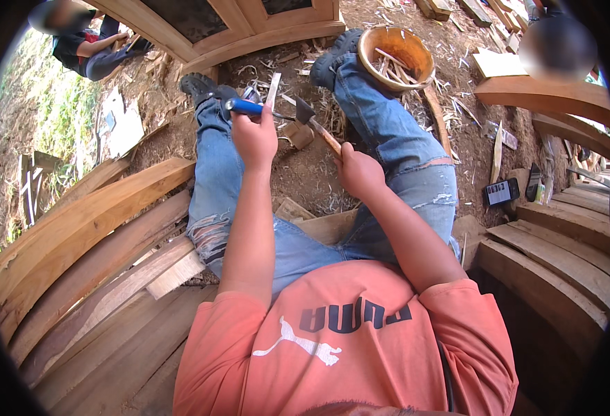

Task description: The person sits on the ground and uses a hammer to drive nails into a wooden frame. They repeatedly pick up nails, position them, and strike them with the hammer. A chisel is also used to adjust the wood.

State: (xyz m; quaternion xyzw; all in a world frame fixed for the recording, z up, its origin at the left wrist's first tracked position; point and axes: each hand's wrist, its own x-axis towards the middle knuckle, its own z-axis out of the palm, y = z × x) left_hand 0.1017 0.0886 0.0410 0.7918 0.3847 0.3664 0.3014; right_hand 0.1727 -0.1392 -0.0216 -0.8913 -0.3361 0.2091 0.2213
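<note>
Seated on planks [104, 277]. Left hand [254, 136] closed around blue-handled chisel [244, 106]; right hand [359, 171] grips hammer [317, 125], poised beside it. Small wood block [297, 134] below appears only partly shaped; shavings already litter ground.

Seated on stacked curved wooden planks [90, 229], blue-handled chisel [246, 106] in left hand [255, 139], wooden-handled hatchet [315, 125] in right hand [359, 172]; round orange basket of wood shavings [396, 55] ahead right.

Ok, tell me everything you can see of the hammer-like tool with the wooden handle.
The hammer has a dark metal head, wedge-shaped, on a pale wooden handle. The right hand grips the handle's lower end; the head points up-left, raised over the dirt between the person's legs, close to the blue-handled tool in the left hand.
</note>
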